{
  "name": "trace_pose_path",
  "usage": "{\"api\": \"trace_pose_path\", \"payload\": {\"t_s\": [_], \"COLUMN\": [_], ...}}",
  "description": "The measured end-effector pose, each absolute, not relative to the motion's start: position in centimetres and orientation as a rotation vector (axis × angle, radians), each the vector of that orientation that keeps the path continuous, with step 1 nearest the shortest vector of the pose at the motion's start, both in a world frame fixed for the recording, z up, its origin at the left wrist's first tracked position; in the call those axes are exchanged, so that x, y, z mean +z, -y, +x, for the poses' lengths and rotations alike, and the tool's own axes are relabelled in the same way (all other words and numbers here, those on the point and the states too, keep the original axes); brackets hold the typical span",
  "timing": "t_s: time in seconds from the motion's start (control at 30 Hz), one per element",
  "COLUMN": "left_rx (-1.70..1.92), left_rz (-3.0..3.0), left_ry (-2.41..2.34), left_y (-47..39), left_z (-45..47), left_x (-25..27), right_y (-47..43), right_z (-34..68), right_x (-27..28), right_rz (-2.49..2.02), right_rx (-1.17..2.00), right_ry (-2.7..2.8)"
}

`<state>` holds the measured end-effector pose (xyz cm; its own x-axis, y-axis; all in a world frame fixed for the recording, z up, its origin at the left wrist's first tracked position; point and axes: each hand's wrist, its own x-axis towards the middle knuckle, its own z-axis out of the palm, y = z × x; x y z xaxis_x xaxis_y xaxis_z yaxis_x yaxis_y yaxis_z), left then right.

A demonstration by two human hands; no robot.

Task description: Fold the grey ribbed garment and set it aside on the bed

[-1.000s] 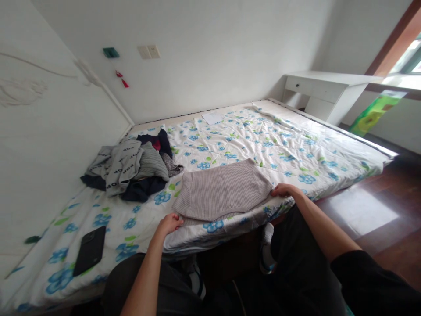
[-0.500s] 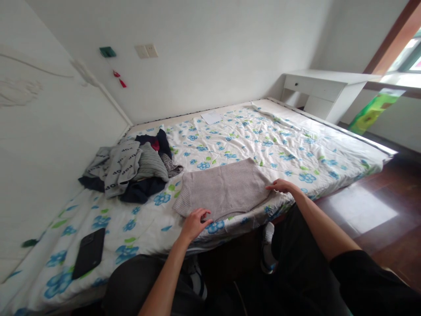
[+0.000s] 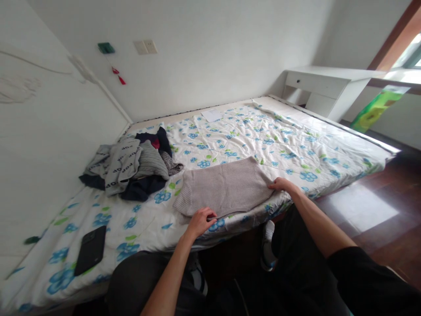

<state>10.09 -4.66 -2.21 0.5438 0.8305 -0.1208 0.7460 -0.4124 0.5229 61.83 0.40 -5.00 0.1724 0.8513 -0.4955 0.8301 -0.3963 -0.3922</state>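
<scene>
A greyish-beige ribbed knit sweater point(image 3: 226, 186) lies spread on the bed near its front edge, with its sides folded in. The thumb and fingers of my left hand point(image 3: 201, 222) close on the sweater's near edge, left of its curved neckline. At the sweater's right edge, my right hand point(image 3: 282, 184) pinches the knit between thumb and curled fingers. The fabric beneath both hands rests on the flowered bedsheet point(image 3: 241, 142).
Left of the sweater is a heap of clothes point(image 3: 131, 166), grey and dark. A black phone point(image 3: 90, 250) lies nearer on the sheet. White paper point(image 3: 211, 115) sits at the far side. A white desk point(image 3: 324, 85) stands beyond the bed's right end.
My left hand has moved slightly right along the near edge, and its thumb and fingers have closed on the fabric. My right hand's fingers have curled in at the right edge.
</scene>
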Motion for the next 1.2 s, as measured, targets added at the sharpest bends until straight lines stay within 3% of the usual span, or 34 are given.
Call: {"api": "trace_pose_path", "payload": {"t_s": [0.1,0.2,0.37,0.5,0.9,1.07,1.2], "left_rx": [0.182,0.171,0.170,0.197,0.118,0.399,0.653], "left_rz": [2.298,2.305,2.338,2.323,2.144,2.264,1.963], "left_ry": [-1.287,-1.283,-1.287,-1.263,-1.333,-1.624,-1.991], "left_y": [4.9,4.9,5.0,5.2,-1.5,-8.2,-13.7], "left_z": [10.6,11.0,11.4,11.4,6.9,5.9,3.7], "left_x": [-2.2,-2.1,-2.1,-2.4,-0.6,0.1,-0.3], "right_y": [-0.2,0.8,4.0,5.7,3.6,2.3,0.8], "right_z": [61.0,58.8,51.8,47.9,47.0,45.2,44.2], "right_x": [-4.3,-3.1,-2.7,-3.4,-3.3,-3.7,-4.2], "right_rz": [-2.425,-2.179,-1.579,-1.400,-1.596,-1.693,-1.762], "right_rx": [0.723,0.519,0.875,0.973,1.093,1.035,1.107], "right_ry": [1.710,1.873,2.231,2.249,2.323,2.441,2.485]}}
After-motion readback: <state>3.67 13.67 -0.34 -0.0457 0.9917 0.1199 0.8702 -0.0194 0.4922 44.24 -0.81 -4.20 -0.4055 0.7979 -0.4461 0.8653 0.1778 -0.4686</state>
